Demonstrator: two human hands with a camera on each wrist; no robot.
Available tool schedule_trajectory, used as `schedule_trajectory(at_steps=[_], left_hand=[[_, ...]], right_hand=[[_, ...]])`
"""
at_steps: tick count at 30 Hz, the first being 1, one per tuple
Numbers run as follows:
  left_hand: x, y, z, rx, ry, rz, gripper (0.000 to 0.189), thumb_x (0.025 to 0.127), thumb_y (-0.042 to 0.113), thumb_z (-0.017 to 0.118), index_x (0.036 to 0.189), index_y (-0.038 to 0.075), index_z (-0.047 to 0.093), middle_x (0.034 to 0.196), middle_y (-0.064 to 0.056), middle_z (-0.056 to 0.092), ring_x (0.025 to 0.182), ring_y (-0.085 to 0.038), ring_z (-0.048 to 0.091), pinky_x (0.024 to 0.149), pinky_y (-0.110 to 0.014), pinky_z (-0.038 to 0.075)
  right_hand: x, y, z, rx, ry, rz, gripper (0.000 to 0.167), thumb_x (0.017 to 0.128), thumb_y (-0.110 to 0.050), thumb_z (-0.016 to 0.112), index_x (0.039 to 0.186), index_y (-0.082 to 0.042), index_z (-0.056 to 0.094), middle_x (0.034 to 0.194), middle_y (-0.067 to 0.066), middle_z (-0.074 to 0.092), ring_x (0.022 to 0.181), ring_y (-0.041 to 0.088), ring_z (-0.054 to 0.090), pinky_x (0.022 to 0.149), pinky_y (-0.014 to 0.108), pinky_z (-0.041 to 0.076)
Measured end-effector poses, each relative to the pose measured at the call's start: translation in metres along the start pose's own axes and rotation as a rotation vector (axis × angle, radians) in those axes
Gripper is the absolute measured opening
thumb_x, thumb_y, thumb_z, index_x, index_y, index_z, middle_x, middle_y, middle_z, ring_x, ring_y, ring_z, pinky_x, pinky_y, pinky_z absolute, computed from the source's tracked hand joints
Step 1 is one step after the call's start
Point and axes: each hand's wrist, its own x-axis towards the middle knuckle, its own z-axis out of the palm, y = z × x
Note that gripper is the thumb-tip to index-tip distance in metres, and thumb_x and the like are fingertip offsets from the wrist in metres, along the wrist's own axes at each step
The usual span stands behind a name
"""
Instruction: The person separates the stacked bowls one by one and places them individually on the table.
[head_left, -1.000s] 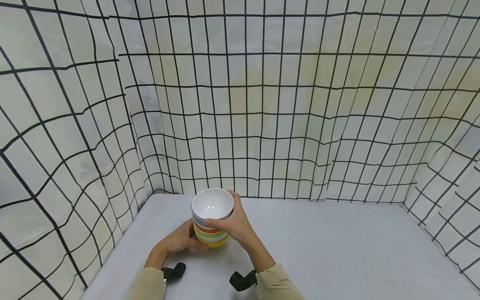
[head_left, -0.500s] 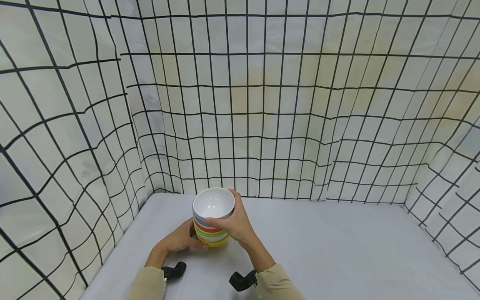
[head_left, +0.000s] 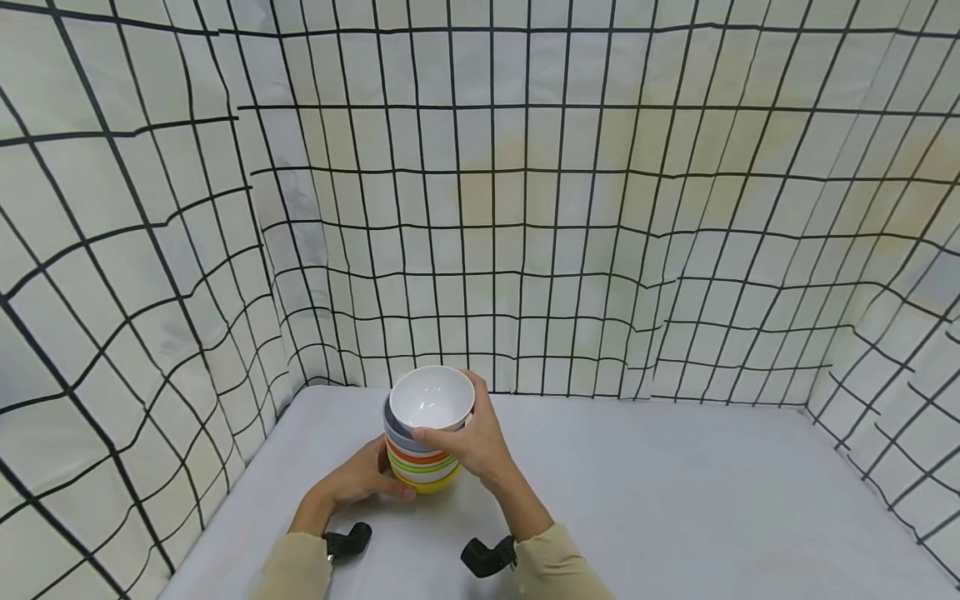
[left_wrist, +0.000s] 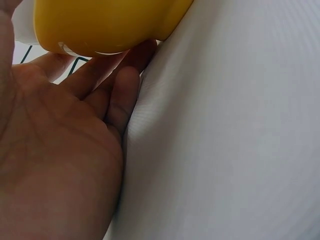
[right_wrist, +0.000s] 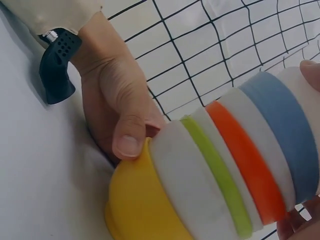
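Note:
Several nested bowls stand upright on the white table, showing a yellow bowl (right_wrist: pixel 145 195) at the bottom, then green (right_wrist: pixel 217 175), orange (right_wrist: pixel 245 162) and blue (right_wrist: pixel 285 135) bands with white between. My left hand (head_left: pixel 363 479) holds the stack low on its left side, thumb at the yellow rim and fingers behind. With my right hand (head_left: pixel 476 442) I grip the top bowl (head_left: pixel 432 400), white inside, thumb at its near side and fingers around the far right. This bowl is raised a little and sits off-centre over the blue-banded one. The right fingertips behind it are mostly hidden.
The white tabletop (head_left: pixel 675 492) stretches to the right of the stack. Pale walls with a black grid (head_left: pixel 510 200) rise behind the table and at both sides. Each wrist carries a black camera mount (head_left: pixel 487 558) close above the table.
My right hand has lifted the top bowl slightly up and to the right, exposing the rim of the blue-banded bowl beneath. The left hand has kept its place on the stack.

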Motion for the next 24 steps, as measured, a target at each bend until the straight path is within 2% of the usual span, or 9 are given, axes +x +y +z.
schedule_trajectory(at_steps=[4, 9, 14, 19, 24], left_hand=[[0.0, 0.0, -0.001, -0.011, -0.012, 0.015, 0.091, 0.075, 0.014, 0.09, 0.15, 0.016, 0.04, 0.144, -0.008, 0.057, 0.137, -0.026, 0.049, 0.125, -0.065, 0.022], [0.002, -0.001, -0.002, -0.021, -0.032, 0.043, 0.093, 0.075, 0.013, 0.09, 0.152, 0.016, 0.038, 0.147, -0.009, 0.055, 0.141, -0.031, 0.045, 0.124, -0.066, 0.021], [0.003, -0.001, -0.002, -0.023, -0.027, 0.036, 0.096, 0.074, 0.013, 0.091, 0.153, 0.017, 0.038, 0.148, -0.008, 0.054, 0.142, -0.031, 0.044, 0.125, -0.063, 0.02], [0.002, -0.001, -0.003, -0.025, -0.028, 0.029, 0.097, 0.074, 0.012, 0.091, 0.154, 0.016, 0.037, 0.149, -0.009, 0.053, 0.142, -0.029, 0.044, 0.125, -0.058, 0.021], [0.001, -0.002, -0.001, -0.04, -0.033, 0.023, 0.098, 0.074, 0.012, 0.091, 0.155, 0.015, 0.036, 0.151, -0.009, 0.051, 0.144, -0.03, 0.042, 0.125, -0.059, 0.02]], right_hand=[[0.002, -0.006, -0.006, 0.019, 0.019, -0.004, 0.098, 0.073, -0.027, 0.093, 0.152, -0.023, 0.034, 0.143, 0.002, 0.055, 0.131, 0.025, 0.055, 0.109, 0.05, 0.049], [0.004, -0.013, -0.017, 0.047, 0.034, -0.014, 0.097, 0.073, -0.025, 0.092, 0.152, -0.02, 0.035, 0.143, 0.005, 0.054, 0.129, 0.027, 0.056, 0.106, 0.047, 0.052], [0.006, -0.018, -0.028, 0.068, 0.041, -0.032, 0.095, 0.075, -0.021, 0.091, 0.151, -0.019, 0.035, 0.144, 0.006, 0.053, 0.13, 0.027, 0.056, 0.107, 0.045, 0.053], [0.006, -0.022, -0.04, 0.08, 0.054, -0.03, 0.099, 0.074, -0.016, 0.091, 0.154, -0.02, 0.032, 0.146, 0.005, 0.05, 0.131, 0.027, 0.055, 0.105, 0.045, 0.054], [0.005, -0.021, -0.052, 0.089, 0.056, -0.027, 0.107, 0.074, -0.011, 0.09, 0.158, -0.018, 0.025, 0.15, 0.007, 0.047, 0.133, 0.03, 0.052, 0.102, 0.044, 0.055]])
